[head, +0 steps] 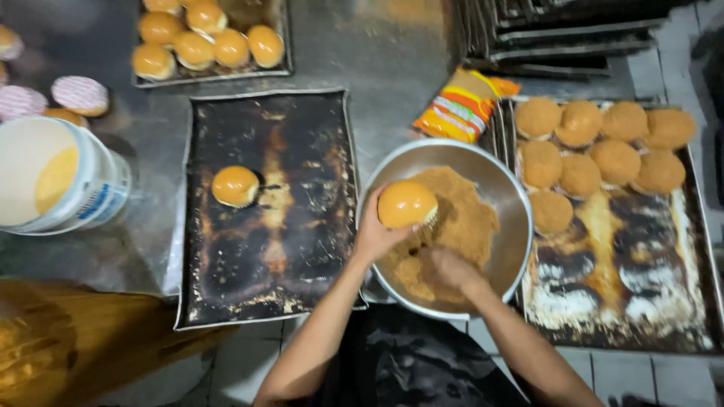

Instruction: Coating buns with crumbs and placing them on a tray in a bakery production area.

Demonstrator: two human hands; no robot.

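Right hand (445, 269) buried in the crumbs, fingers curled, scooping; left hand (375, 235) cups the glazed bun (406, 203) over the steel bowl (520, 234) — soft, light, squashable, so hold its underside; beyond, coated buns (603, 147) fill the tray (697, 226)

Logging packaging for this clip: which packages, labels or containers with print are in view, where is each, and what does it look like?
Snack-style bag: lies on the steel table just above the metal bowl, crumpled pouch, orange and yellow with white and red bands.
Plastic tub: far left, lying tilted, white and round, blue-printed label on its side, yellow spread inside.
No signs or screens.
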